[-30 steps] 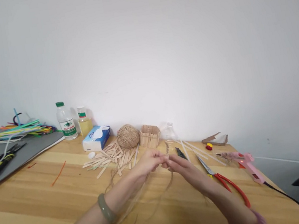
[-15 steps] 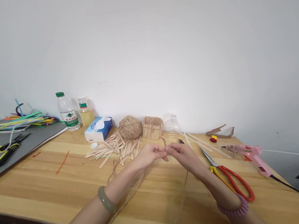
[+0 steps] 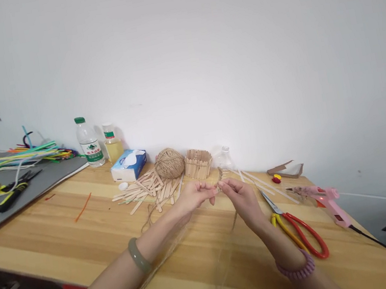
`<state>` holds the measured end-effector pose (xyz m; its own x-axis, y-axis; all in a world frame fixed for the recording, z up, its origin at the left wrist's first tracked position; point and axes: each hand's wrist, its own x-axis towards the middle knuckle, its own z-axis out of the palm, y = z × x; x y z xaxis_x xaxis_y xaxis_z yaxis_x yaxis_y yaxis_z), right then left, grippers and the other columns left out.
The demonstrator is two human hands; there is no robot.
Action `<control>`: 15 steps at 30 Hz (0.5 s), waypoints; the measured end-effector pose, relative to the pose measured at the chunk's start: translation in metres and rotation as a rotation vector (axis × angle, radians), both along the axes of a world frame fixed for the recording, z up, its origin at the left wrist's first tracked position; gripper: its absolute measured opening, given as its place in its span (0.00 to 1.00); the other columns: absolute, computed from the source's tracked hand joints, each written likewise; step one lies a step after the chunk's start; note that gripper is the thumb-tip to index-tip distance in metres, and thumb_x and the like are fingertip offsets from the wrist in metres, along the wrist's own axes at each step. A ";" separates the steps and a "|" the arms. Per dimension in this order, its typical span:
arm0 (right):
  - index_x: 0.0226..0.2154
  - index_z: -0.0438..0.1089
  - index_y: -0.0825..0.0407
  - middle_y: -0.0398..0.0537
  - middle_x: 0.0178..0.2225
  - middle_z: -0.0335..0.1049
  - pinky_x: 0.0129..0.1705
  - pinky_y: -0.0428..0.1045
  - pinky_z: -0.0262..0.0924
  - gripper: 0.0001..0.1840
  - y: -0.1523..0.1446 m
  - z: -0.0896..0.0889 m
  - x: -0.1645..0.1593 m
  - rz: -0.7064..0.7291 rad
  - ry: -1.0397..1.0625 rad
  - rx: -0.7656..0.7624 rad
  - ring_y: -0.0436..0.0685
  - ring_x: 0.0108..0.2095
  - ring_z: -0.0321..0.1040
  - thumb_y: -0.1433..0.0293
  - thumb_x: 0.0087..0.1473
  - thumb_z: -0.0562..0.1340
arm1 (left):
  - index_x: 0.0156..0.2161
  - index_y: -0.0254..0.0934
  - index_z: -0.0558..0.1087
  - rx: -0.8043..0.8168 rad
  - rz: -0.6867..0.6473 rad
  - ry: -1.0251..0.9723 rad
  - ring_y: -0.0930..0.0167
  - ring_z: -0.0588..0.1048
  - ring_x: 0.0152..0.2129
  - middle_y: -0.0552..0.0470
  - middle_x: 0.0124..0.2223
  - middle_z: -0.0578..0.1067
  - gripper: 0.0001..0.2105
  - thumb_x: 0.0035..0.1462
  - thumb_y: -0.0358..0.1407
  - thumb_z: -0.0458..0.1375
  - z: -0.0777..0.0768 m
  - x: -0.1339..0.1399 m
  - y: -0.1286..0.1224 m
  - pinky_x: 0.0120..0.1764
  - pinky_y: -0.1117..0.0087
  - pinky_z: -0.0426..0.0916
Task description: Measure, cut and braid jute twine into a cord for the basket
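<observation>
Both hands meet above the middle of the wooden table (image 3: 169, 263). My left hand (image 3: 197, 197) is closed, thumb and fingers pinching jute twine (image 3: 220, 173). From the right, my right hand (image 3: 240, 198) pinches the same twine, its fingertips nearly touching the left ones. A short twisted or braided length sticks up past the fingertips. Loose strands trail below the hands toward the table's front edge, blurred in part. Just behind the hands sit a ball of jute twine (image 3: 169, 163) and a small basket of craft sticks (image 3: 198, 164).
Loose craft sticks (image 3: 145, 190) lie left of the hands. Scissors (image 3: 298, 230) and a pink glue gun (image 3: 324, 198) rest at the right. A tissue pack (image 3: 129, 165), a water bottle (image 3: 90, 142), pliers (image 3: 13, 196) and coloured pipe cleaners (image 3: 30, 155) are at the left.
My right hand has shifted slightly right and turned more upright, and the upright bit of twine has moved right with it. Both hands still pinch the twine. The view has shifted slightly.
</observation>
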<state>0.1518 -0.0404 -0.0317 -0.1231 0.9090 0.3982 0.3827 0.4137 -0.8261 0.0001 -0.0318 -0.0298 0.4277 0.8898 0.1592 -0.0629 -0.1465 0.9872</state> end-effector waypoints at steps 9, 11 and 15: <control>0.27 0.66 0.54 0.43 0.24 0.63 0.28 0.45 0.52 0.15 -0.003 0.007 0.007 0.150 -0.017 -0.136 0.50 0.26 0.57 0.58 0.50 0.56 | 0.19 0.33 0.69 -0.013 0.063 -0.063 0.77 0.60 0.20 0.55 0.20 0.66 0.09 0.43 0.36 0.58 -0.007 -0.002 0.002 0.26 0.74 0.54; 0.26 0.66 0.54 0.43 0.24 0.63 0.28 0.45 0.51 0.15 -0.002 0.005 0.008 0.155 -0.023 -0.151 0.50 0.26 0.57 0.58 0.49 0.58 | 0.20 0.32 0.70 -0.028 0.050 -0.029 0.77 0.60 0.19 0.54 0.21 0.69 0.08 0.43 0.36 0.58 -0.007 -0.003 0.003 0.25 0.74 0.54; 0.25 0.66 0.54 0.41 0.20 0.59 0.24 0.44 0.47 0.15 0.001 0.002 0.008 0.149 -0.039 -0.170 0.48 0.22 0.53 0.58 0.47 0.59 | 0.25 0.32 0.72 -0.041 0.025 0.010 0.77 0.63 0.19 0.54 0.23 0.70 0.07 0.42 0.36 0.59 -0.005 -0.006 0.007 0.26 0.74 0.56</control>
<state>0.1601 -0.0396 -0.0294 -0.2736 0.9332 0.2331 0.3605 0.3242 -0.8746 -0.0058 -0.0245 -0.0353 0.4069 0.9058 0.1178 -0.0497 -0.1068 0.9930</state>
